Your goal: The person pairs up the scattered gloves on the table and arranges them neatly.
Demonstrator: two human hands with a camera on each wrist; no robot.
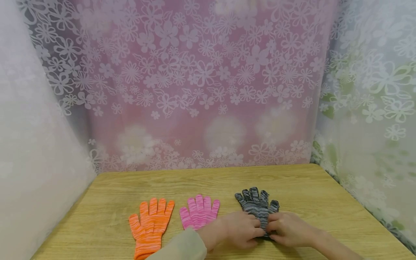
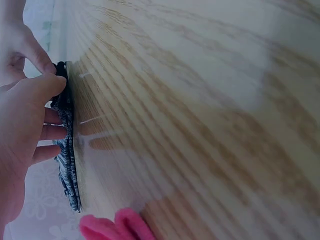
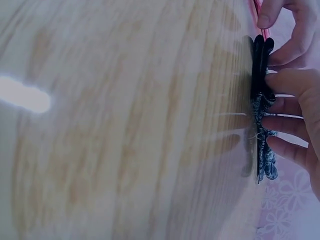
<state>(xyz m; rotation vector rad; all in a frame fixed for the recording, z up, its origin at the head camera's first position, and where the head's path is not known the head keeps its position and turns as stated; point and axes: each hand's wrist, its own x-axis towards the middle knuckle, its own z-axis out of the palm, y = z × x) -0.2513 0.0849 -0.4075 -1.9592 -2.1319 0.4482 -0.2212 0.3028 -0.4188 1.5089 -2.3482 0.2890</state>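
A grey and black striped knit glove [image 1: 256, 207] lies on the table with its fingers pointing to the far side. My left hand [image 1: 240, 229] reaches over the lower left of this glove, with thumb and fingers touching it near the dark cuff [image 3: 259, 65]. From the other side, my right hand [image 1: 290, 229] touches the cuff area; in the right wrist view its fingers [image 3: 287, 125] are fairly straight and spread against the knit. Both hands partly hide the cuff in the head view. A pink glove [image 1: 199, 211] lies left of it, partly covered by my left forearm.
An orange glove [image 1: 152, 224] lies farther left on the wooden table [image 1: 201, 180], its fingers pointing away. Flower-patterned curtains [image 1: 201, 90] hang behind the table and along both sides.
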